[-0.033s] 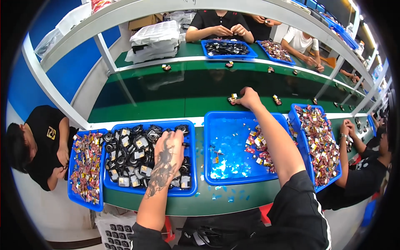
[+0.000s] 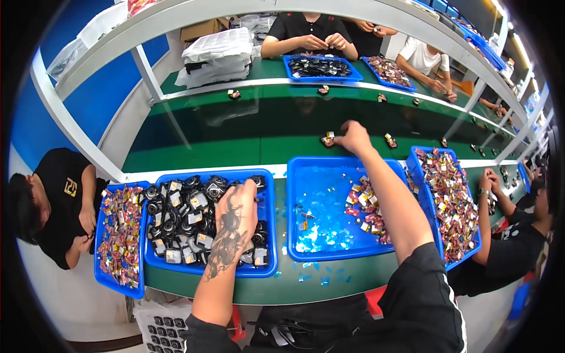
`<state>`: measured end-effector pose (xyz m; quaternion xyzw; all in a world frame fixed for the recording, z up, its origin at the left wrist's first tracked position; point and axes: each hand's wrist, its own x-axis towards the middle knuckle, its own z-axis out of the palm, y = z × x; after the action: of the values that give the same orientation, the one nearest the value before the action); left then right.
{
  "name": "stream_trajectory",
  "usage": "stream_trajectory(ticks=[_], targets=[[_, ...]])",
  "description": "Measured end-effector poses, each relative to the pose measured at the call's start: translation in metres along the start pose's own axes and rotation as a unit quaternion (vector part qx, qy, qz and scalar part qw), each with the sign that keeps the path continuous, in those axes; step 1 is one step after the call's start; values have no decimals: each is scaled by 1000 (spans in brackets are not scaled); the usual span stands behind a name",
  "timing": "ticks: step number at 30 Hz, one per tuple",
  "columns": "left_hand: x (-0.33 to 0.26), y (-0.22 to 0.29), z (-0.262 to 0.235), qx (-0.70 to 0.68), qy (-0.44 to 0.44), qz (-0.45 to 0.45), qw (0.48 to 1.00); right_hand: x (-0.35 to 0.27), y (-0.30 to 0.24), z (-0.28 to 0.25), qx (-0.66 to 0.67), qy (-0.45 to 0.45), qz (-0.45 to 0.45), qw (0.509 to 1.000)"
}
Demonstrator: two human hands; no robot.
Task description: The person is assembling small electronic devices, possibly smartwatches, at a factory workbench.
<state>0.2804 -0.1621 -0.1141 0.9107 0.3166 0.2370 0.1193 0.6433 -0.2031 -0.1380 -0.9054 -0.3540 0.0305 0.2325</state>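
Small black part (image 2: 327, 140) lies on the green belt (image 2: 235, 135), touching right hand (image 2: 353, 137)'s narrow grip.

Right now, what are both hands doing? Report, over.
Left hand down in blue tray of black parts. Right hand at small part on green belt. Nothing blocking.

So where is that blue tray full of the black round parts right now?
In the head view the blue tray of black parts sits on the person's left at the near table edge, under the left hand, between a tray of small colourful pieces and a nearly bare blue tray.
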Motion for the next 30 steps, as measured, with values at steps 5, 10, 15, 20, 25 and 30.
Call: stream_trajectory(ticks=[5,10,15,20,25,30], targets=[[3,22,-16,-562,-11,-135,816,-93,-43,-52,119,-106,-247,956],[10,33,-18,-662,-56,-161,730,-185,-55,-43,30,-174,-351,920],[3,34,-11,-593,-91,-167,783,-198,-54,-40,162,-111,-267,943],[-9,44,12,-529,-117,-84,836,-236,-62,-60,214,1,-293,932],[-12,58,5,-596,-149,-116,780,-247,-59,-63,206,26,-333,920],[-11,60,9,-536,-144,-70,829,-230,-62,-67,348,-30,-201,915]])
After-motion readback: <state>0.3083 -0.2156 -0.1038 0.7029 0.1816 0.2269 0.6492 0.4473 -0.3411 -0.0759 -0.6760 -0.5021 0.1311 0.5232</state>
